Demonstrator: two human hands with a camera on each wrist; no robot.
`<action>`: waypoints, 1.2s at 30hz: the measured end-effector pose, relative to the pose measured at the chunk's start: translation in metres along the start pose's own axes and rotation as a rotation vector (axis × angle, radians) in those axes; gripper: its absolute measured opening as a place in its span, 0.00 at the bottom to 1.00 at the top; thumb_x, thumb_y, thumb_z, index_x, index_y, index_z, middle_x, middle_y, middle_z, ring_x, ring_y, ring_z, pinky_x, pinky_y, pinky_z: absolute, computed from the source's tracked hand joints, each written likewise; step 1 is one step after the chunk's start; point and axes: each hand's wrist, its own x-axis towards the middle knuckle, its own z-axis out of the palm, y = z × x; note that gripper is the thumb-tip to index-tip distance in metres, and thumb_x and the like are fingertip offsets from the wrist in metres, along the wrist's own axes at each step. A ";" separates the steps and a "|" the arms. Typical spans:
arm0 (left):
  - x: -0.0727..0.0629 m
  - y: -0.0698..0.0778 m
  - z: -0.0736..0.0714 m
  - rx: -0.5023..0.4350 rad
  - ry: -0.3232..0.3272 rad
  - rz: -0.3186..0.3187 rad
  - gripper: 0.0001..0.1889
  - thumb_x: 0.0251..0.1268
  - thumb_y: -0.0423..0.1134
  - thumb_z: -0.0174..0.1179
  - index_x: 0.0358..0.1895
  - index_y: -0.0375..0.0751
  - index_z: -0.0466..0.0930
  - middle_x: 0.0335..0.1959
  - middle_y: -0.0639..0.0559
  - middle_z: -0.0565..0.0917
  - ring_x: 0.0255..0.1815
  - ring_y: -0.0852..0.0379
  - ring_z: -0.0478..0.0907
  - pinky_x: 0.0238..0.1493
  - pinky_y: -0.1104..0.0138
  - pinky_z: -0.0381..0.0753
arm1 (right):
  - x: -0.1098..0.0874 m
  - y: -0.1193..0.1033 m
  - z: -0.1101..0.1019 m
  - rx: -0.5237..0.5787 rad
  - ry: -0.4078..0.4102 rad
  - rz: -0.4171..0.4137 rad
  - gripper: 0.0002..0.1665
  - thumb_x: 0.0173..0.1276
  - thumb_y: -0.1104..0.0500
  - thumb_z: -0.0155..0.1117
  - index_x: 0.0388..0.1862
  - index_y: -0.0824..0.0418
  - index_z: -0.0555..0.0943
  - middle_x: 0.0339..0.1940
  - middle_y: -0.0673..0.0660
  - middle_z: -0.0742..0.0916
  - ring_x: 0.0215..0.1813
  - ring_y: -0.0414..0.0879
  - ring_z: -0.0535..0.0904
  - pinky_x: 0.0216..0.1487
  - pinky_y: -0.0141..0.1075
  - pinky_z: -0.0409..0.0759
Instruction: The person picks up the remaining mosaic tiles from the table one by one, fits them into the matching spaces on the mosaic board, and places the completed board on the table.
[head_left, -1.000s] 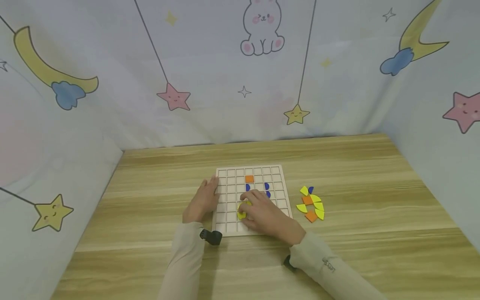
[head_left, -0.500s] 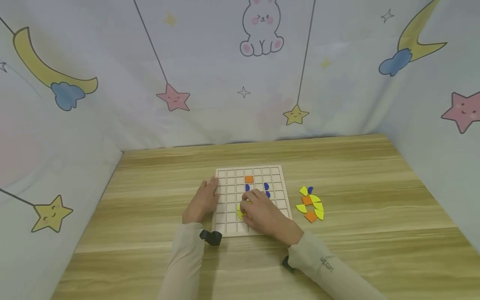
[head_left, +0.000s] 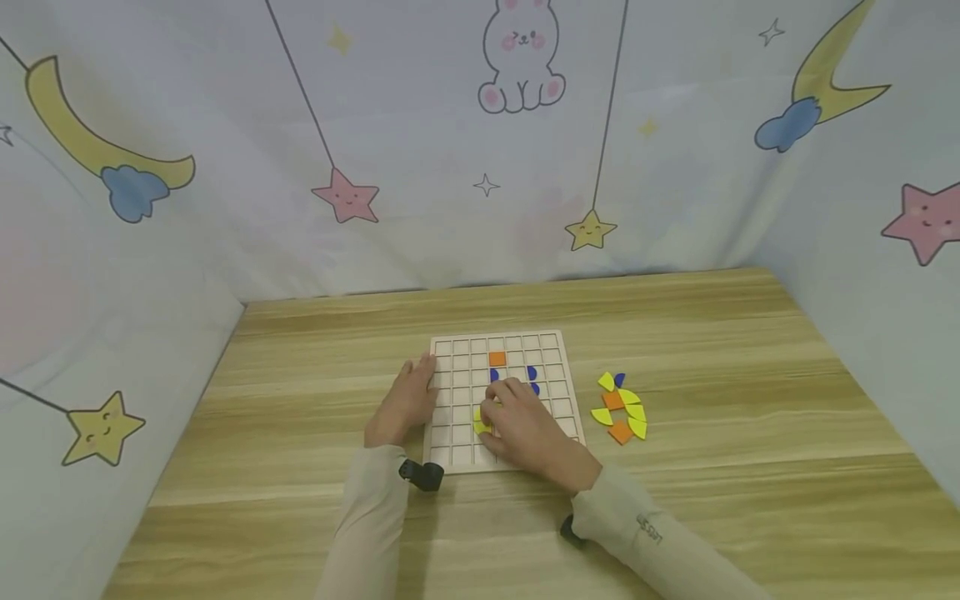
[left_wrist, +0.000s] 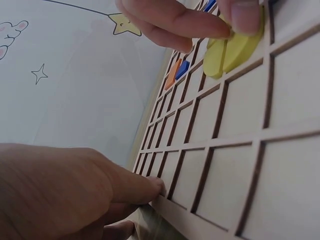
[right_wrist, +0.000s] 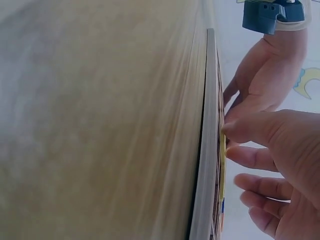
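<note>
Far left, a cloth wall [head_left: 82,283] printed with moons and stars meets the wood-grain table [head_left: 300,383]. Next along, the left hand [head_left: 408,396] rests against the left edge of a pale grid board [head_left: 462,414], its fingers relaxed and fairly straight. A dark band [head_left: 422,475] sits at that wrist.

The board lies flat, divided into square compartments. Left to right, yellow pieces [head_left: 481,427] lie in adjoining compartments, partly hidden by fingers; an orange square [head_left: 497,359] fills 1 compartment, with a blue half-round [head_left: 494,375] in the compartment just nearer. The right hand [head_left: 525,429] reaches over the board, fingers bent, thumb and index fingertip touching the yellow pieces; whether it pinches any or only presses, I cannot tell. Beyond its knuckles, 2 blue half-rounds [head_left: 532,372] occupy 2 compartments, 1 nearer than the other.

Right of the board, loose pieces [head_left: 621,432] lie clustered on the table: 5 yellow, 2 orange and 1 blue.
</note>
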 end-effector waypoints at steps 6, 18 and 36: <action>0.000 0.000 0.001 -0.010 0.000 -0.004 0.31 0.74 0.35 0.44 0.76 0.38 0.46 0.78 0.45 0.47 0.78 0.40 0.37 0.78 0.49 0.42 | -0.001 -0.001 -0.001 -0.013 0.015 -0.004 0.11 0.59 0.49 0.69 0.30 0.54 0.79 0.46 0.53 0.80 0.50 0.47 0.73 0.53 0.39 0.76; 0.000 -0.001 0.001 -0.003 -0.009 0.005 0.31 0.74 0.35 0.44 0.76 0.38 0.46 0.78 0.45 0.46 0.78 0.39 0.37 0.77 0.48 0.42 | -0.006 0.011 -0.016 0.116 -0.053 0.106 0.07 0.63 0.50 0.65 0.33 0.52 0.82 0.48 0.51 0.80 0.54 0.47 0.72 0.58 0.42 0.75; -0.001 -0.002 -0.001 -0.024 -0.007 0.009 0.30 0.73 0.34 0.44 0.76 0.37 0.47 0.78 0.44 0.47 0.78 0.38 0.38 0.77 0.47 0.41 | -0.034 0.068 -0.033 0.234 0.026 0.247 0.04 0.61 0.59 0.67 0.33 0.57 0.80 0.47 0.55 0.81 0.52 0.53 0.74 0.54 0.47 0.74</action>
